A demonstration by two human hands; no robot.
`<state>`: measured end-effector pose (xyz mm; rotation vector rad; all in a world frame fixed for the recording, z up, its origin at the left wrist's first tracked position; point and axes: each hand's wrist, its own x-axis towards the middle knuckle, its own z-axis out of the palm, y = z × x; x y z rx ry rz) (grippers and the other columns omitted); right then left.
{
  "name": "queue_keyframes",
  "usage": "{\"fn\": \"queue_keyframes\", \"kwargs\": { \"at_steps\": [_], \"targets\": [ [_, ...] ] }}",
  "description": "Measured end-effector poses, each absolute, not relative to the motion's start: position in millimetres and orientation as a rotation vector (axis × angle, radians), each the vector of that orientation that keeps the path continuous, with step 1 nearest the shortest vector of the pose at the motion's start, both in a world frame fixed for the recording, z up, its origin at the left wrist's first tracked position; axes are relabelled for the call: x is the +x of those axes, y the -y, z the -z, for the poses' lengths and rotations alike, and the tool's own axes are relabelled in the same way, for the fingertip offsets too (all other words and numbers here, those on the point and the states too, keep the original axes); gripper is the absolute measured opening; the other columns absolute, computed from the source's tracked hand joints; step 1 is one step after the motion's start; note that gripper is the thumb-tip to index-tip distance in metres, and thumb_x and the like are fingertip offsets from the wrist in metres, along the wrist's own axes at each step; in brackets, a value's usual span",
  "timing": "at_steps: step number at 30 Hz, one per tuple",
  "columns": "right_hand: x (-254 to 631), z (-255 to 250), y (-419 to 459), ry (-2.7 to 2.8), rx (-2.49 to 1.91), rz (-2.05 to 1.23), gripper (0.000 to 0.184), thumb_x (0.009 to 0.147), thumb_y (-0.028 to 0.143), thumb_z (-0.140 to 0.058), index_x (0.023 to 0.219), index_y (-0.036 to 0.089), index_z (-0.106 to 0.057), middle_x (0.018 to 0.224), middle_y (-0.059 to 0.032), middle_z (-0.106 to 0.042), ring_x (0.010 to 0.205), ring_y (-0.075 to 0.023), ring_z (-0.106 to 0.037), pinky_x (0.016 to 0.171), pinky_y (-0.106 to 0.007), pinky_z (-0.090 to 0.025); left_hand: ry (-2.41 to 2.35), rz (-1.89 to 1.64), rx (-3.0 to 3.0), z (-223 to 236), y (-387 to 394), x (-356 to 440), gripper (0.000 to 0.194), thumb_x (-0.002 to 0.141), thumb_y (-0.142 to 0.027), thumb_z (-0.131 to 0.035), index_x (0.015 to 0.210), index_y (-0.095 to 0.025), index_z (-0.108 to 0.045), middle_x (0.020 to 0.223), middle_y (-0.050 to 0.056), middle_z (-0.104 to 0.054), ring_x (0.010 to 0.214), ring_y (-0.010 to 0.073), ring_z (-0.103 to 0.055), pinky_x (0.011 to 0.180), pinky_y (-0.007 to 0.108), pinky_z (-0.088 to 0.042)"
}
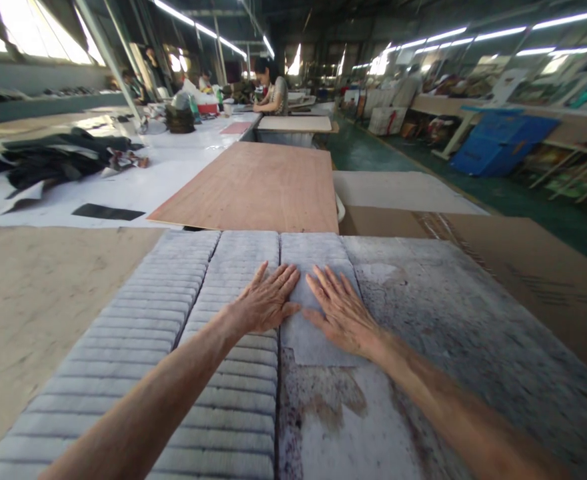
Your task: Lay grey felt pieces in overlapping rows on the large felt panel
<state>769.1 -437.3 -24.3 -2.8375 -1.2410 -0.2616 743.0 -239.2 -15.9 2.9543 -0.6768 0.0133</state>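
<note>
My left hand (268, 298) lies flat with its fingers stretched out, at the seam between the middle row of overlapping pale pieces (238, 400) and the row to its right. My right hand (341, 308) rests palm down, fingers spread, on a pale grey-white piece (306, 340) of soft-looking sheet. The thumbs point toward each other, a small gap between them. Farther left runs another long row of overlapping pale pieces (123, 347). Neither hand grips anything. What lies under the palms is hidden.
A thin wooden board (258, 187) lies beyond the rows. Brown cardboard (513, 260) and a stained grey surface (473, 347) spread to the right. Dark cloth (63, 157) is heaped on the white table (173, 160). A person (273, 93) sits farther back; a blue box-like object (498, 140) stands right.
</note>
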Motion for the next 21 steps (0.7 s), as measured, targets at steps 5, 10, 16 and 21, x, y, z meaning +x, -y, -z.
{"fn": "queue_keyframes", "kwargs": {
  "at_steps": [5,10,16,21],
  "targets": [
    [730,25,445,1.336,-2.765,0.271,0.053,0.090,0.041,-0.031,0.135,0.014,-0.031,0.144,-0.0115,-0.018,0.133,-0.0264,-0.006,0.106,-0.051,-0.017,0.665,0.003,2.960,13,240,745,0.061,0.089,-0.049,-0.018,0.138,-0.015,-0.012,0.146,0.008,-0.013,0.134,0.0228,-0.010,0.107,0.047,0.001],
    [691,26,450,1.474,-2.656,0.193,0.053,0.088,0.045,-0.036,0.136,0.021,-0.031,0.144,-0.0082,-0.021,0.133,-0.0286,-0.008,0.104,-0.054,-0.020,0.661,0.012,2.943,12,240,744,0.060,0.088,-0.047,-0.023,0.138,-0.017,-0.012,0.146,0.009,-0.015,0.134,0.0227,-0.011,0.107,0.047,-0.001],
    [671,30,452,1.478,-2.683,0.204,0.058,0.086,0.050,-0.036,0.137,0.026,-0.025,0.144,-0.0039,-0.020,0.132,-0.0315,-0.011,0.100,-0.059,-0.019,0.638,0.029,2.904,12,240,746,0.062,0.088,-0.048,-0.024,0.138,-0.015,-0.012,0.145,0.010,-0.015,0.134,0.0234,-0.011,0.107,0.049,-0.002],
    [680,46,452,1.472,-2.544,0.489,0.058,0.081,0.045,-0.042,0.136,0.031,-0.029,0.137,-0.0023,-0.036,0.129,-0.0293,-0.024,0.103,-0.057,-0.012,0.500,0.035,2.941,-8,246,734,0.064,0.086,-0.055,-0.019,0.138,-0.016,-0.015,0.147,0.008,-0.003,0.134,0.0233,0.000,0.105,0.056,-0.002]
  ]
}}
